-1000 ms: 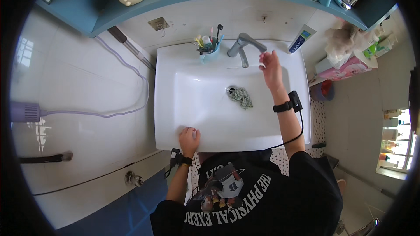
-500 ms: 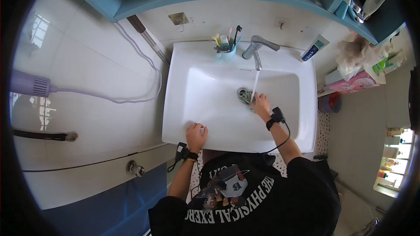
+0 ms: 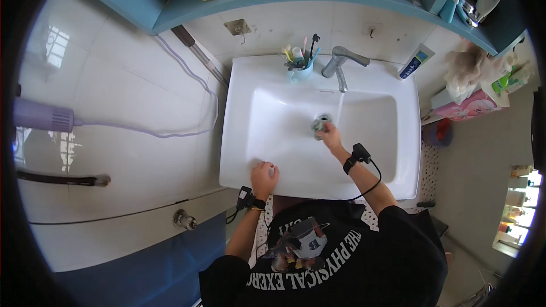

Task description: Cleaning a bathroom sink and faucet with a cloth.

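My right hand (image 3: pixel 330 136) is closed on a small crumpled grey-green cloth (image 3: pixel 318 127) low in the white sink (image 3: pixel 267 131). The cloth is beside the round drain (image 3: pixel 324 117), which shows just beyond it. Above and to the right, a thin stream of water falls from the grey tap (image 3: pixel 340 68), apart from my fingers. At the sink's front left, my left hand (image 3: pixel 264 178) rests by the rim with its fingers curled. Something pale shows beside its thumb, but I cannot make out whether it is held.
A blue cup (image 3: pixel 301 74) of toothbrushes stands left of the tap, with a toothpaste tube (image 3: pixel 413 62) at the back right corner. A blue shelf (image 3: pixel 301 3) overhangs the back. At left, a purple hair dryer (image 3: pixel 42 115) trails its cord.
My right hand has drawn the cloth slightly left and toward me, out of the water stream, and uncovered more of the drain. The stream looks thinner. My left hand stays at the rim.
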Demonstrator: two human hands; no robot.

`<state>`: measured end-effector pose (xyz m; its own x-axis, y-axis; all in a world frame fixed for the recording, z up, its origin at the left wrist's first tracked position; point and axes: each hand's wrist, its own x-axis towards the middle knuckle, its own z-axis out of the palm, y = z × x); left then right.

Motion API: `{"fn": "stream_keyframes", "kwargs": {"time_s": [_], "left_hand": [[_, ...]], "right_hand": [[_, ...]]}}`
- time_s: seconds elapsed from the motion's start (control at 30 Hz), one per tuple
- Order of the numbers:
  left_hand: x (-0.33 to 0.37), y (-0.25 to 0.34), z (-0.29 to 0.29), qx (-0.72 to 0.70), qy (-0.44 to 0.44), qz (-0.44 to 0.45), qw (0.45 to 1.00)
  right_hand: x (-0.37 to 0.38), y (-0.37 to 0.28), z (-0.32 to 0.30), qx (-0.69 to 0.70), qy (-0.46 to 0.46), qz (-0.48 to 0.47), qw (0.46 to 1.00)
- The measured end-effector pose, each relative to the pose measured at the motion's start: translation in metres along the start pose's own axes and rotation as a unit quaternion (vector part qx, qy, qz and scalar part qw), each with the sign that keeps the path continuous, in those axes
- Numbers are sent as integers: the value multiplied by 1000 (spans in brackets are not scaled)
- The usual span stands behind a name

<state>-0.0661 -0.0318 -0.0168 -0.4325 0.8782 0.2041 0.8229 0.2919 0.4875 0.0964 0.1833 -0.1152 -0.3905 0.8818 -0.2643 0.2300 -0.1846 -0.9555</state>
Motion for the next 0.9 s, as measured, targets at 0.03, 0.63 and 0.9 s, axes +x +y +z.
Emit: {"fn": "stream_keyframes", "kwargs": {"time_s": [0.03, 0.63, 0.9], "left_hand": [[-2, -1, 0, -4, -2, -4, 1000], [3, 0, -3, -45, -7, 3, 999], [4, 2, -3, -61, -20, -24, 998]], "right_hand": [[-3, -5, 14, 4, -1, 2, 1000], [49, -33, 128, -379, -100, -166, 905], [-27, 8, 105, -294, -310, -126, 895]]}}
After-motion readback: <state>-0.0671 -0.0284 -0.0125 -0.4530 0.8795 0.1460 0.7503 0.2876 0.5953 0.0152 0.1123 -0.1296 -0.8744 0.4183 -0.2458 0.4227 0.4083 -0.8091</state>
